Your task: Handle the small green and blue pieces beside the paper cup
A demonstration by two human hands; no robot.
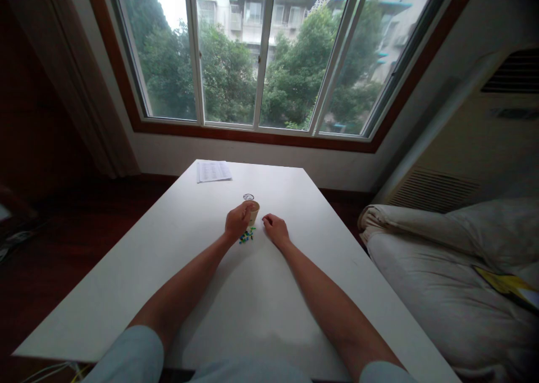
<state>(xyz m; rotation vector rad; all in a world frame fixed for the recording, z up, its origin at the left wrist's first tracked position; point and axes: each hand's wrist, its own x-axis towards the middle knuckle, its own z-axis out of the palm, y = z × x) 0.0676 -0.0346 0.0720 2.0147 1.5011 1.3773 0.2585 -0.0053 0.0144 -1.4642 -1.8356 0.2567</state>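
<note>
Daylight comes through a wide window point(229, 82) with four panes in pale metal, set in a reddish-brown frame point(256, 137). Outside: leafy trees point(295, 82) before a pale building point(246, 15). Wall point(345, 169) white, greyish in shade. Left: a long curtain point(84, 85), its colour dulled by the gloom. Floor point(84, 226) dark red-brown, faintly glossy. A white table point(168, 231) runs toward the window. Right: a pale unit point(458, 130) with slatted grilles (an air conditioner, by its look), and near it a creased, light-covered padded seat point(421, 282) bearing something yellow point(501, 282). Room corners dim.
</note>
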